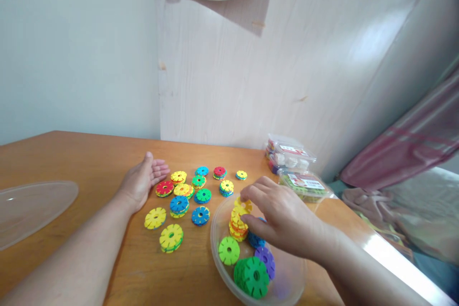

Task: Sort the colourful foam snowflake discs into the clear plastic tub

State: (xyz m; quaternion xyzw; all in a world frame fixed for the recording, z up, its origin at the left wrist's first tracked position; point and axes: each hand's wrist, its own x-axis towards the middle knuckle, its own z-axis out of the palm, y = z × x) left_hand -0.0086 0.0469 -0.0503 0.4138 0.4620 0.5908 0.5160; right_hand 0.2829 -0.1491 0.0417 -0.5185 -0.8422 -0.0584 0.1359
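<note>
My left hand (141, 180) rests on its edge on the table, palm facing right and fingers stretched out, beside the left side of several small stacks of notched plastic discs. Closest to it are a red disc (164, 189) and a yellow disc (178, 177). Over a clear round plastic tub (219, 267), my right hand (274, 210) has thumb and fingers around a yellow notched disc (244, 205), at the top of a yellow and orange stack (238, 229). Green discs (256, 277), a light green disc (229, 250), purple discs (265, 260) and partly hidden blue discs (255, 240) lie in the tub.
Clear plastic boxes (292, 155) are stacked at the table's back right, with another box holding green items (304, 186) in front. A translucent lid (36, 205) lies at the left. Behind the table stands a wall (215, 81); a pink curtain (405, 148) hangs at the right.
</note>
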